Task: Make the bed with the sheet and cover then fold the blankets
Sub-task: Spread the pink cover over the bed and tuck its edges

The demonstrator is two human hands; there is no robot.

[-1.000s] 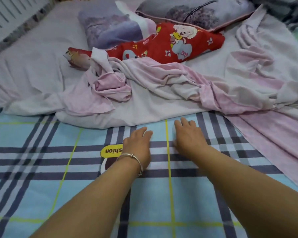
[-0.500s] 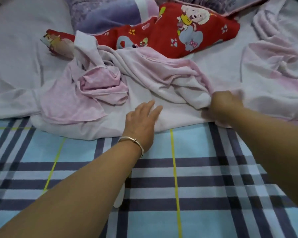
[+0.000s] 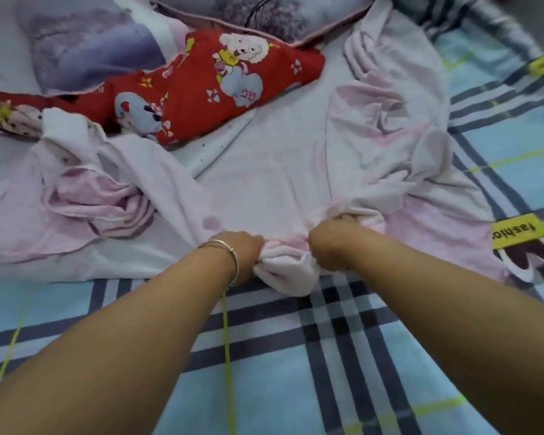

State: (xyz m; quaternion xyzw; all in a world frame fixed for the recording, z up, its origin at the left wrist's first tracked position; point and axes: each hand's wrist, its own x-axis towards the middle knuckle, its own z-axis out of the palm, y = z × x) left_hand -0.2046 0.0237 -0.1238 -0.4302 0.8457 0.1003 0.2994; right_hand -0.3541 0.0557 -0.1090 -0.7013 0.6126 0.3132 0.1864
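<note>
Hands meet at the pink blanket's (image 3: 264,189) near edge — left hand (image 3: 244,251) and right hand (image 3: 332,246) each pinch bunched cloth, close together. Blanket sprawls rumpled over the plaid sheet (image 3: 280,356) — red pillow (image 3: 201,89) lies beyond.

A single head-worn wide-angle view looks forward and steeply down over the bed, close to the bare forearms that reach in from the bottom edge. The blue plaid cotton cover (image 3: 296,372) fills the near ground, the crumpled pale pink blanket (image 3: 264,183) the middle, and the red cartoon-print pillow (image 3: 201,89) lies toward the top edge.
</note>
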